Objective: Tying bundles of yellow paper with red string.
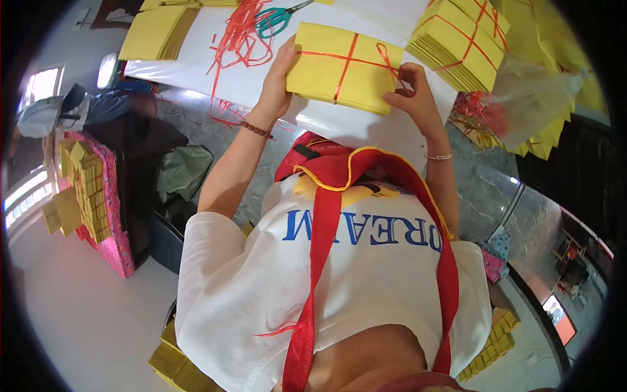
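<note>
A stack of yellow paper sheets (339, 65) lies on the white table (196, 59), crossed by a red plastic string (346, 60). My left hand (277, 78) presses flat against the stack's left edge. My right hand (411, 95) pinches the red string at the stack's right corner, where the string forms a knot or loop.
A tied yellow bundle (460, 42) sits at the right. Loose red strings (238, 32) and green-handled scissors (274, 19) lie behind the stack, with more yellow paper (153, 32) at the left. A clear plastic bag (529, 98) sits far right. A pink box with yellow folded papers (98, 202) stands on the floor.
</note>
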`<state>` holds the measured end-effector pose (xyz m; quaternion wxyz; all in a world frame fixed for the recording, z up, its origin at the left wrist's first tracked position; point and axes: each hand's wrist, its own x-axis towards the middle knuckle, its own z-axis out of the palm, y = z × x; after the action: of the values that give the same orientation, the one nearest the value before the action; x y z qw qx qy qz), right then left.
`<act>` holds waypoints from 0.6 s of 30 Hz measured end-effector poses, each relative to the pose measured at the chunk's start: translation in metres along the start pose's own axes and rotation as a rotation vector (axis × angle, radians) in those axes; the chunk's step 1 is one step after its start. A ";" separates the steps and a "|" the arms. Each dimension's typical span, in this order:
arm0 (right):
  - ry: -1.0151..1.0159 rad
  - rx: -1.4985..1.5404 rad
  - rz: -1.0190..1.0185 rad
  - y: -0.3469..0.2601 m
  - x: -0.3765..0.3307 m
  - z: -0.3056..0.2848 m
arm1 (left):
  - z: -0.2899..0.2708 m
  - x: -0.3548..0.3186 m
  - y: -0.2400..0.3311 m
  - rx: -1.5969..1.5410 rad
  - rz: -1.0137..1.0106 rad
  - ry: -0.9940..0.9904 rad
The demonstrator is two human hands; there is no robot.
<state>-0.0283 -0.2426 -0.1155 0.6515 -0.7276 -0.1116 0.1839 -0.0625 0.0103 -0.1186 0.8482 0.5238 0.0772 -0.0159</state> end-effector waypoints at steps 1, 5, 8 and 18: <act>0.016 -0.003 0.004 0.002 0.001 -0.002 | 0.001 0.001 0.000 -0.003 -0.008 -0.014; -0.002 -0.025 -0.001 0.008 0.003 -0.004 | 0.003 0.003 -0.001 0.004 -0.023 -0.019; -0.008 -0.097 -0.021 0.005 -0.001 -0.005 | 0.002 0.005 -0.003 -0.007 -0.034 -0.012; 0.037 0.097 0.037 0.007 -0.013 0.006 | 0.002 0.007 -0.003 0.011 -0.031 -0.028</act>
<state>-0.0433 -0.2433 -0.1214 0.6844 -0.7003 -0.0771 0.1877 -0.0562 0.0073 -0.1217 0.8460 0.5268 0.0734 -0.0368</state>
